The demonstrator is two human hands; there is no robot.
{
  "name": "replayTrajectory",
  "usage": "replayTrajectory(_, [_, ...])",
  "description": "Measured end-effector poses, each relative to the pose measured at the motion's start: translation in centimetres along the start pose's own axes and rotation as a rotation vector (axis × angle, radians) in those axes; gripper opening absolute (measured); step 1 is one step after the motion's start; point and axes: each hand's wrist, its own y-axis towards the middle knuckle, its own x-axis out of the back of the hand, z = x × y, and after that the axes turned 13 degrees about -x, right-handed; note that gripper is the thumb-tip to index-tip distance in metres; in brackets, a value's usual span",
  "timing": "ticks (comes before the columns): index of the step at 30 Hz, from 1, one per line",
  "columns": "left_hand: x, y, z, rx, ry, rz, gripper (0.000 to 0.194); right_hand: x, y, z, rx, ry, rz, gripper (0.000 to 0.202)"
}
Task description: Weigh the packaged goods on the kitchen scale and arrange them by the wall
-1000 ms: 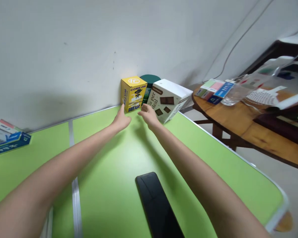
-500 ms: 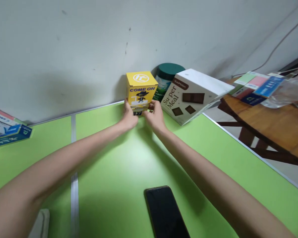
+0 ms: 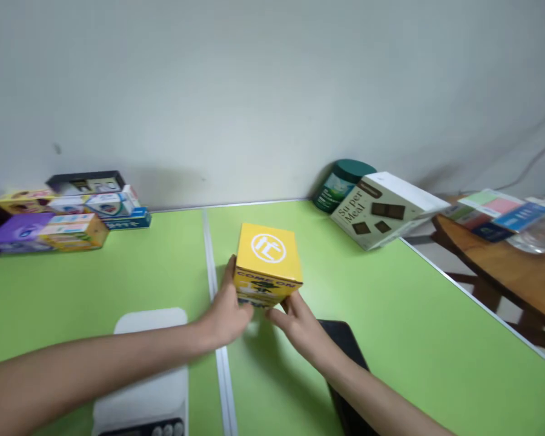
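Between my two hands is a yellow cardboard box (image 3: 267, 254) with a white round logo on top and "COME ON" on its front. My left hand (image 3: 231, 309) grips its left side near the bottom, thumb on the front face. On the lower right, my right hand (image 3: 295, 318) holds it with the thumb at the front edge; its other fingers are partly hidden behind the box. The box appears to be held just over the green table (image 3: 272, 369). Below my left forearm lies a white kitchen scale (image 3: 149, 387) with a dark button panel.
A black phone (image 3: 345, 351) lies partly under my right forearm. At the back right, a white "Super Meal" box (image 3: 381, 212) leans beside a green-lidded tub (image 3: 340, 184). Several small cartons (image 3: 79, 233) are stacked at the back left. A wooden table (image 3: 495, 260) adjoins on the right.
Both hands have brought the yellow box away from the wall, nearer to me and leftward over the table. My view has turned left, so the scale and stacked cartons now show more fully.
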Motion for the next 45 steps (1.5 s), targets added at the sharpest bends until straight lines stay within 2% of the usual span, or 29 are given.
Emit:
replayTrajectory(2, [0.6, -0.4, -1.1, 0.018, -0.183, -0.043, 0.1, -1.3, -0.5, 1.2, -0.073, -0.007, 0.037, 0.06])
replayTrajectory(4, [1.6, -1.7, -2.4, 0.043, -0.282, -0.063, 0.103, -2.7, -1.6, 2.8, -0.127, -0.038, 0.072, 0.051])
replayTrajectory(8, [5.5, -6.9, -5.1, 0.035, -0.201, -0.041, 0.104, -6.0, -5.2, 6.3, -0.117, -0.134, 0.141, 0.051])
replayTrajectory(11, [8.8, -11.6, -6.4, 0.1, -0.076, -0.011, 0.099, -9.1, -7.6, 8.1, -0.074, -0.212, 0.204, 0.057])
replayTrajectory(14, [10.9, -15.6, -6.7, 0.252, -0.034, -0.003, 0.095, -12.3, -9.1, 8.3, -0.044, -0.289, 0.272, 0.063])
replayTrajectory(17, [11.5, -18.1, -5.6, 0.355, -0.094, -0.015, 0.095, -14.4, -9.9, 7.0, -0.038, -0.339, 0.335, 0.068])
replayTrajectory(20, [11.6, -19.0, -3.9, 0.299, -0.161, -0.051, 0.1, -15.2, -9.9, 5.2, -0.045, -0.387, 0.335, 0.065])
replayTrajectory(22, [11.9, -19.3, -3.0, 0.262, -0.174, -0.095, 0.105, -15.0, -9.6, 4.4, -0.039, -0.422, 0.325, 0.06])
replayTrajectory(24, [12.5, -19.7, -2.5, 0.288, -0.163, -0.148, 0.107, -14.3, -9.1, 4.1, -0.013, -0.456, 0.33, 0.056])
replayTrajectory(27, [13.0, -20.7, -2.0, 0.33, -0.159, -0.195, 0.107, -13.3, -7.7, 4.5, -0.004, -0.551, 0.347, 0.055])
replayTrajectory(30, [12.3, -21.5, -1.4, 0.223, -0.199, -0.186, 0.104, -13.0, -5.9, 5.3, -0.014, -0.723, 0.389, 0.044])
replayTrajectory(32, [11.5, -21.6, -1.1, 0.132, -0.232, -0.174, 0.103, -13.3, -4.7, 5.7, 0.031, -0.79, 0.421, 0.038])
replayTrajectory(34, [11.0, -21.4, -1.1, 0.099, -0.249, -0.19, 0.104, -14.0, -3.7, 6.0, 0.09, -0.792, 0.421, 0.04])
replayTrajectory(36, [11.2, -21.2, -1.5, 0.121, -0.254, -0.215, 0.104, -15.2, -3.1, 6.4, 0.116, -0.787, 0.398, 0.04])
replayTrajectory(39, [13.1, -21.0, -2.0, 0.139, -0.232, -0.259, 0.102, -18.0, -2.7, 7.4, 0.145, -0.783, 0.384, 0.034])
replayTrajectory(42, [16.6, -20.9, -1.5, 0.097, -0.167, -0.421, 0.1, -22.6, -1.6, 8.3, 0.235, -0.675, 0.432, 0.035])
replayTrajectory(45, [21.0, -20.6, 0.0, 0.069, -0.137, -0.608, 0.095, -28.6, 0.8, 8.5, 0.326, -0.55, 0.494, 0.048])
